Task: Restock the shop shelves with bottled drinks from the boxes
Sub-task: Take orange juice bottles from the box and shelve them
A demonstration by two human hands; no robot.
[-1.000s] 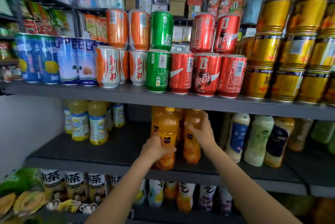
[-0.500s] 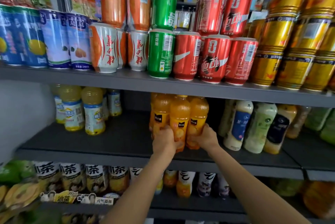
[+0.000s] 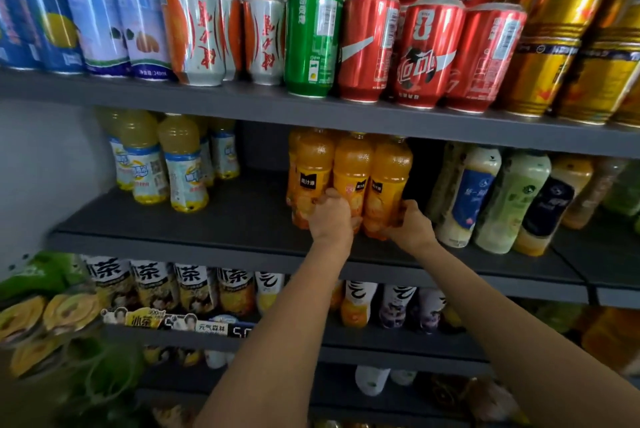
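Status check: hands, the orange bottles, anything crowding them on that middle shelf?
Left hand grips middle orange bottle. Right hand grips right orange bottle. Both upright on middle shelf. Pale bottles close on right.

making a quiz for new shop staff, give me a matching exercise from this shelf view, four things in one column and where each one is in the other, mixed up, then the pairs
Things:
1. green can
2. orange juice bottles
3. pale yellow bottles
4. gold cans

Places:
A. middle shelf, far left
B. top shelf, far right
C. middle shelf, held by the left hand and the right hand
D. top shelf, between the silver-and-orange cans and the red cans

Pairs: 1-D, 2-C, 3-A, 4-B
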